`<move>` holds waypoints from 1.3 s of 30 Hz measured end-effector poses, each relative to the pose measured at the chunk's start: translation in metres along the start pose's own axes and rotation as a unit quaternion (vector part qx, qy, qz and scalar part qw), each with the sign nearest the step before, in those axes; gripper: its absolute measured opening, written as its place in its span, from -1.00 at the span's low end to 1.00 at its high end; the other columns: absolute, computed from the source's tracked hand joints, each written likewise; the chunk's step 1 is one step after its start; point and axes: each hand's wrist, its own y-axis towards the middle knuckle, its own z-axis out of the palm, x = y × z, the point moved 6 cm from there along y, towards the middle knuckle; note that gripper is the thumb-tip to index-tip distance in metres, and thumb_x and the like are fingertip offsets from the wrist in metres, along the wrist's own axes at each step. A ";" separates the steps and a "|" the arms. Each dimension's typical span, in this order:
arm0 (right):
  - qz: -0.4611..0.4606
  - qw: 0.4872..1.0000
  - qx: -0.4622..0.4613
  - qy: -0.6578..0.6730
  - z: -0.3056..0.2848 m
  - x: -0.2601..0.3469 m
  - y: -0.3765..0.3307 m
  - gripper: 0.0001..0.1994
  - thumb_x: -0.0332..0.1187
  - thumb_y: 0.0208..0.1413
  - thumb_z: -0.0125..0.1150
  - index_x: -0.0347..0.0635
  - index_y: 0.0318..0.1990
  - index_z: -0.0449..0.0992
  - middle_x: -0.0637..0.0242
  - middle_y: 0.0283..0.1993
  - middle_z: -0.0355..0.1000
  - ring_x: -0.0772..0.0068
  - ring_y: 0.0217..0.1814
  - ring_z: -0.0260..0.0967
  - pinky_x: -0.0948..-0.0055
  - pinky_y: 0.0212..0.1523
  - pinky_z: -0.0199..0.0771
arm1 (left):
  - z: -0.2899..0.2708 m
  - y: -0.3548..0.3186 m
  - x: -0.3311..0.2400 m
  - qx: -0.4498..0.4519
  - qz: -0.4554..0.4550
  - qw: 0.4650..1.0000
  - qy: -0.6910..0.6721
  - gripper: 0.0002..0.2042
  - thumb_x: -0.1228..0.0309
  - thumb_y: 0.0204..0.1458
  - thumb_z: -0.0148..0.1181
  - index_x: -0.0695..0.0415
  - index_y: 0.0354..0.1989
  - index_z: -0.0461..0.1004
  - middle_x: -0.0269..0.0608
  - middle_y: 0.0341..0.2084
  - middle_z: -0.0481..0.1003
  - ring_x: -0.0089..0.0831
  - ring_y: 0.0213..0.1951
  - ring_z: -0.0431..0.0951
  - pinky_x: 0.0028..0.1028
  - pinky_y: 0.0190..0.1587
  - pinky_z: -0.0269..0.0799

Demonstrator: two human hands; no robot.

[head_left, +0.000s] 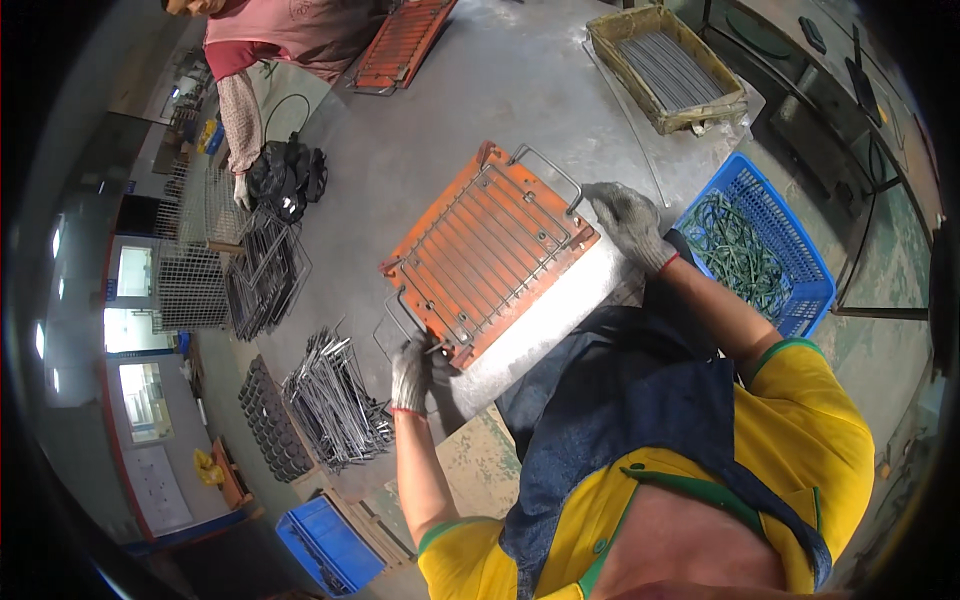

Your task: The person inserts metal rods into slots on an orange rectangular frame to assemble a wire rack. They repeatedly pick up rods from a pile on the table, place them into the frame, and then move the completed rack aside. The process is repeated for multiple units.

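An orange jig plate [520,215] lies on the metal table in front of me. A wire rack [480,240] of parallel rods rests on it, with a bent wire handle [550,170] at the far right end and another loop [400,318] at the near left. My left hand [412,376], in a grey-white knit glove, is closed at the plate's near left corner beside thin wire; its grip is partly hidden. Gloved as well, my right hand [630,225] curls beside the right end of the plate, close to the handle. What its fingers hold does not show.
Bundled wire pieces [335,400] and dark wire frames [262,275] lie on the left. A yellowish tray [602,40] of rods stands far right, a blue basket [800,240] of green strips at my right. Across the table, a co-worker's gloved hand [242,190] is near another orange jig [405,45].
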 end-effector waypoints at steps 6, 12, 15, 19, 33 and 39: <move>0.128 0.984 0.027 0.123 0.002 -0.014 -0.001 -0.73 -0.30 0.27 0.08 -0.11 0.05 0.54 0.19 -0.08 0.53 0.15 -0.12 0.52 0.26 -0.08 0.51 | 0.094 -0.061 0.016 0.026 -0.178 0.962 -0.204 -0.64 0.14 0.32 -0.19 0.22 -0.13 0.38 0.00 -0.44 0.54 -0.06 -0.42 0.62 -0.20 -0.33 0.59; 0.122 0.980 0.025 0.158 -0.017 0.006 0.003 -0.72 -0.41 0.21 0.13 -0.11 0.07 0.54 0.17 -0.09 0.52 0.19 -0.10 0.51 0.30 -0.05 0.49 | 0.161 -0.048 0.056 0.226 -0.194 0.873 -0.385 -0.55 0.09 0.29 -0.09 0.30 -0.03 0.45 0.16 -0.24 0.59 -0.01 -0.29 0.65 -0.14 -0.21 0.62; 0.060 0.994 -0.005 0.087 -0.019 0.009 0.005 -0.71 -0.40 0.20 0.13 -0.12 0.06 0.55 0.14 -0.05 0.52 0.14 -0.01 0.49 0.27 0.02 0.47 | 0.189 -0.035 0.036 0.234 -0.170 0.854 -0.432 -0.57 0.16 0.36 -0.22 0.31 -0.01 0.44 0.19 -0.15 0.57 0.07 -0.11 0.62 -0.05 -0.05 0.59; 0.073 0.994 0.009 0.082 -0.015 0.007 0.005 -0.74 -0.36 0.22 0.12 -0.11 0.03 0.57 0.11 -0.01 0.52 0.07 0.07 0.47 0.23 0.09 0.44 | 0.196 0.005 -0.002 0.196 -0.070 0.880 -0.427 -0.60 0.21 0.35 -0.18 0.32 -0.01 0.43 0.21 -0.13 0.56 0.15 -0.07 0.59 0.09 -0.01 0.53; 0.105 0.985 0.024 0.133 -0.014 0.015 0.007 -0.75 -0.41 0.23 0.14 -0.19 0.03 0.57 0.17 -0.17 0.53 0.34 -0.25 0.53 0.41 -0.25 0.55 | 0.126 0.075 -0.043 0.280 -0.119 0.905 -0.298 -0.70 0.25 0.24 -0.13 0.22 -0.28 0.47 -0.08 -0.48 0.55 -0.13 -0.41 0.62 -0.09 -0.23 0.61; 0.063 0.996 0.028 0.064 -0.014 0.016 0.008 -0.73 -0.39 0.18 0.13 -0.08 0.03 0.55 0.21 -0.09 0.53 0.11 -0.11 0.51 0.22 -0.09 0.51 | 0.153 0.076 -0.065 0.341 -0.116 0.893 -0.268 -0.73 0.28 0.26 -0.13 0.17 -0.33 0.44 -0.17 -0.54 0.49 -0.24 -0.49 0.57 -0.18 -0.35 0.61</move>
